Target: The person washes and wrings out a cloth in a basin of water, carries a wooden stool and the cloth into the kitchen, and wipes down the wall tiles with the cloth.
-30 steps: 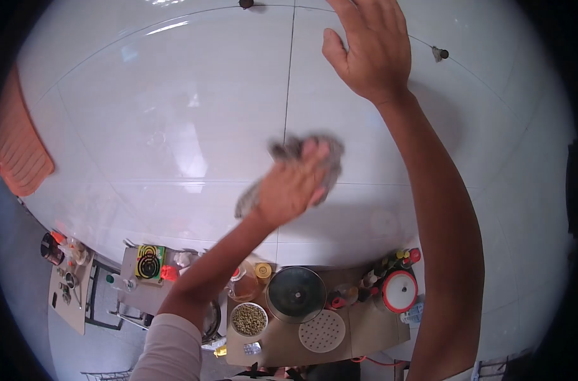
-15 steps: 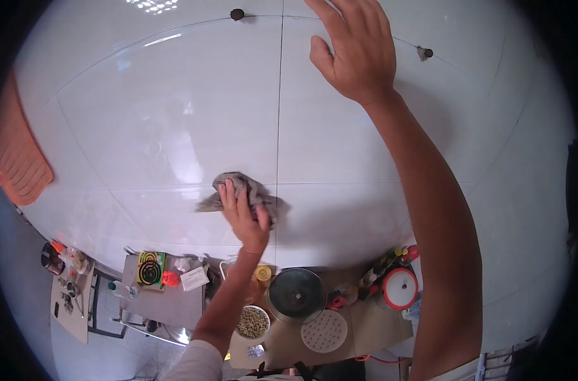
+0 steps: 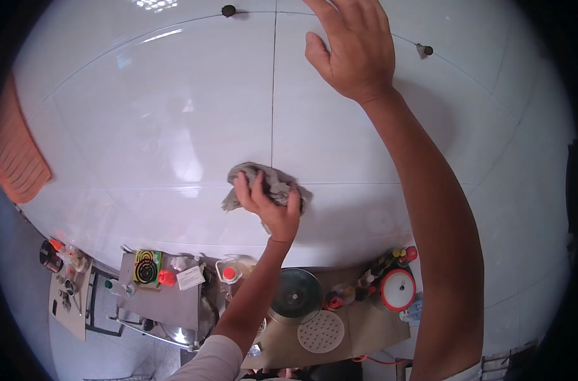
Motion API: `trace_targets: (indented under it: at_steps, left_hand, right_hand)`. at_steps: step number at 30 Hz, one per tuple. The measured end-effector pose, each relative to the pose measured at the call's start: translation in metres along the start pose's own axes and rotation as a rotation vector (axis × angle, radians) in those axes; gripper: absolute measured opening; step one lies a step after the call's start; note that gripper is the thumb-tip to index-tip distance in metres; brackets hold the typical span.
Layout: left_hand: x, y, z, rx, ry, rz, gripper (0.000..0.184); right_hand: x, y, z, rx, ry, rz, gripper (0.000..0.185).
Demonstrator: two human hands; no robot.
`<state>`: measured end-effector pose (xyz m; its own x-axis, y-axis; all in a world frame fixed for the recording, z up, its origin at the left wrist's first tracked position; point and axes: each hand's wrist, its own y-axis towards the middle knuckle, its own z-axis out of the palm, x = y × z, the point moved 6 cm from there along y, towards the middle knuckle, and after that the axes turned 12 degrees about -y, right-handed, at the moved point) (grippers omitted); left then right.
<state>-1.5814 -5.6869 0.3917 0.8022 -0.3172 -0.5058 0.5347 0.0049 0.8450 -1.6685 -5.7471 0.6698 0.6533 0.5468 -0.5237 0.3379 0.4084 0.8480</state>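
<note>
A crumpled grey-brown cloth (image 3: 279, 183) is pressed on the white tiled wall (image 3: 193, 127), where two tile joints cross. My left hand (image 3: 271, 204) lies over it with fingers bent into the fabric; parts of the cloth stick out above and to both sides. Higher up and to the right, my right hand (image 3: 357, 51) rests against the tiles with its thumb spread out and nothing in it. Its fingertips are cut off by the top edge of the view.
Below stands a counter with a glass-lidded pan (image 3: 295, 295), a white perforated disc (image 3: 320, 331), a red-rimmed lid (image 3: 398, 289), bottles and a red-capped jug (image 3: 229, 273). An orange ribbed item (image 3: 19, 152) hangs at left. Two dark knobs (image 3: 228, 11) protrude from the wall.
My left hand has slid the cloth to the right along the wall, and the jug's red cap has come into view. My right hand has stayed in nearly the same place.
</note>
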Motion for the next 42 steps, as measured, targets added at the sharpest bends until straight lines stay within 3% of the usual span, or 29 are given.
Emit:
trace_targets:
  at_steps: [13,42]
  left_hand:
    - [0.003,0.000,-0.001,-0.064,-0.044,-0.113,0.083]
    - [0.000,0.001,0.001,-0.083,-0.078,-0.137,0.079]
  right_hand:
    - [0.001,-0.002,0.002,-0.017,-0.019,-0.004,0.058]
    - [0.000,-0.001,0.003,-0.051,-0.009,-0.003,0.056]
